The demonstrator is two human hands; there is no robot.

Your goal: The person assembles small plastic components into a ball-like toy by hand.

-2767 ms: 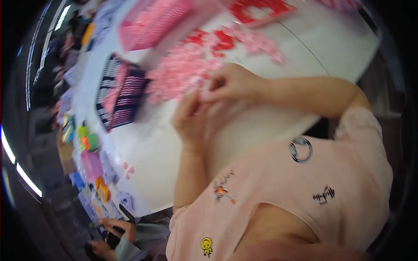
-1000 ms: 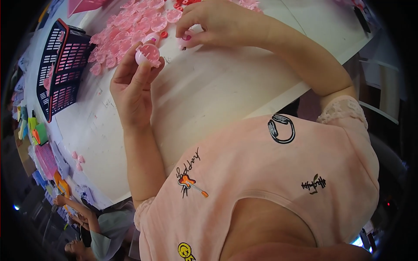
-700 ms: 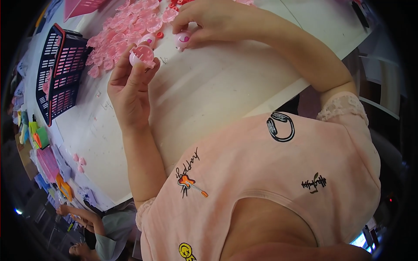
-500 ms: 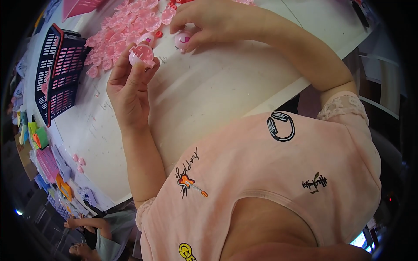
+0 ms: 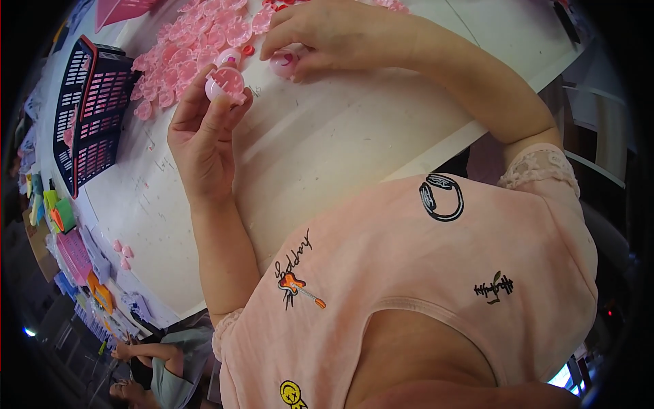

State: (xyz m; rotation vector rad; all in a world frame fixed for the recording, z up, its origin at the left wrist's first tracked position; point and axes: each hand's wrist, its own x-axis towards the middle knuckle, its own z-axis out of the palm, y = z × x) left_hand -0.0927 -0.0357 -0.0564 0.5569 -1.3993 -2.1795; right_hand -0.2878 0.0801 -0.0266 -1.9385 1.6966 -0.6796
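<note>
My left hand (image 5: pixel 202 146) pinches a pink, hollow, rounded plastic shell (image 5: pixel 227 83) between thumb and fingers, its inner ribs turned upward. Just right of it, over the table, my right hand (image 5: pixel 332 34) closes its thumb and fingers on a light pink rounded plastic piece (image 5: pixel 281 65) with a magenta mark. A second rounded pink piece (image 5: pixel 229 56) with a magenta mark lies behind the shell in my left hand. Beside that sits a small red ring (image 5: pixel 248 50). Some fingertips of the left hand are hidden behind the shell.
A large heap of translucent pink plastic parts (image 5: pixel 187 51) covers the far left of the white table (image 5: pixel 327 143). Left of it stands a dark blue basket (image 5: pixel 95 116) with a red rim. Small pink pieces (image 5: pixel 125 253) lie near the left edge. Another person (image 5: pixel 167 365) sits lower left.
My right hand has shifted slightly left, and the rounded piece in it has turned, so its small tab no longer shows. The left hand and its shell have barely moved.
</note>
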